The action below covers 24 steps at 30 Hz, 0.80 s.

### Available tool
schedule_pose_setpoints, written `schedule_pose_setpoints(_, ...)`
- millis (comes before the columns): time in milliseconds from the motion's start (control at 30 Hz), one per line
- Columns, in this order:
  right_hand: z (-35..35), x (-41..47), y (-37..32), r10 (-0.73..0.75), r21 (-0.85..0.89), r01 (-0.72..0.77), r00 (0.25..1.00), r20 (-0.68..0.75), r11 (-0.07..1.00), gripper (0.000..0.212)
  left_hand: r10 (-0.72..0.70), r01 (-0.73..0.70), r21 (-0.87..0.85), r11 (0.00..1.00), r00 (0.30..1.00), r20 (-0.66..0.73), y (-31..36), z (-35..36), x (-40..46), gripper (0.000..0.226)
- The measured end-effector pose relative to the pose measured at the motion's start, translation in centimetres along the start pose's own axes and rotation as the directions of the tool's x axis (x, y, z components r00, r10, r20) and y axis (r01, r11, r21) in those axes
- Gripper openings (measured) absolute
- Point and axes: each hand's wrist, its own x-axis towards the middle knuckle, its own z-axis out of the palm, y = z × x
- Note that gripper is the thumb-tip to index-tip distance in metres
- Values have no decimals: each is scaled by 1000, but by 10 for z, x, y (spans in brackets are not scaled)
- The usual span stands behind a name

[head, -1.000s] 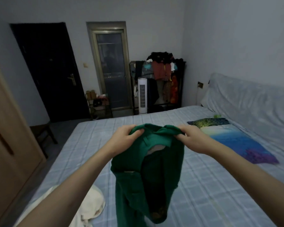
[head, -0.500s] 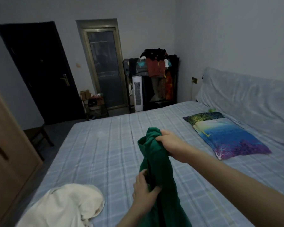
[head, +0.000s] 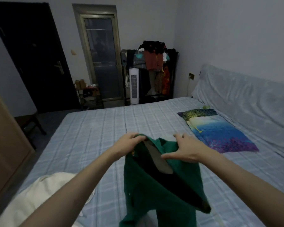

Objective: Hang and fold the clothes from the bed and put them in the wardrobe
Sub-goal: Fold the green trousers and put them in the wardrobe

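Observation:
I hold a green garment (head: 162, 190) up in front of me over the bed (head: 92, 138). My left hand (head: 128, 145) pinches its top edge at the left. My right hand (head: 182, 151) grips the top edge at the right, thumb across the cloth and fingers partly spread. The opening between my hands shows a pale lining and a dark inside. The rest of the garment hangs down out of the frame. A cream garment (head: 44, 195) lies crumpled on the bed at the lower left.
A wooden wardrobe door (head: 2, 145) stands at the left edge. A blue printed pillow (head: 220, 131) lies on the bed to the right. A loaded clothes rack (head: 154, 71), a white tower fan (head: 134, 86), a dark door and a stool are beyond the bed.
My left hand rose from low on the garment to its top edge. Both hands now spread the top apart, where half a second ago the garment hung bunched from my right hand.

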Motion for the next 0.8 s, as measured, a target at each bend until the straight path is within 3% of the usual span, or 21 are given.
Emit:
schedule_pose_setpoints(33, 7, 1, -10, -56, 18, 57, 998, -15, 998, 127, 12, -16, 66, 998, 998, 62, 10, -1, 3, 20)
schedule_pose_setpoints(67, 12, 2, -23, -128, 46, 130, 991, -35, 990, 114, 35, -54, 180, 982, 993, 109, 20, -1, 5, 20)
schedule_pose_setpoints(133, 20, 10, -42, -228, 85, 239, 966, -123, 967, 53, 101, -162, 383, 910, 979, 175, 33, 1, 8, 25)
schedule_pose_setpoints(167, 20, 14, -47, -238, 111, 261, 953, -187, 959, 29, 133, -205, 467, 860, 974, 182, 34, -1, 10, 26)
schedule_pose_setpoints(200, 18, 19, -50, -215, 153, 256, 946, -241, 955, 18, 160, -230, 550, 803, 972, 174, 31, -6, 10, 27)
schedule_pose_setpoints(267, 9, 26, -49, -158, 255, 236, 943, -294, 938, 13, 205, -207, 725, 657, 974, 92, 14, -24, 10, 29)
schedule_pose_setpoints(333, -5, 31, -50, -135, 297, 230, 942, -309, 927, 11, 263, -96, 834, 543, 963, -61, -13, -41, 7, 34)
schedule_pose_setpoints(467, -29, 35, -68, -178, 315, 279, 933, -313, 907, 15, 515, -22, 888, 459, 821, -246, -58, -35, -11, 57)
schedule_pose_setpoints(533, -36, 36, -76, -186, 376, 288, 940, -286, 881, 18, 572, -8, 853, 522, 745, -343, -75, -24, -21, 72)
schedule_pose_setpoints(600, -41, 37, -80, -159, 460, 259, 956, -246, 849, 23, 423, 93, 693, 715, 731, -535, -89, -16, -28, 80)
schedule_pose_setpoints(667, -48, 36, -78, -104, 529, 201, 973, -208, 824, 24, 46, 280, 416, 865, 781, -623, -107, -9, -32, 68)
schedule_pose_setpoints(733, -58, 38, -69, -6, 621, 131, 980, -199, 773, 25, -355, 475, 142, 868, 796, -491, -125, -4, -39, 34)
schedule_pose_setpoints(800, -69, 39, -51, 37, 692, 99, 983, -179, 715, 25, -591, 594, -99, 798, 741, -318, -135, -1, -49, 23)
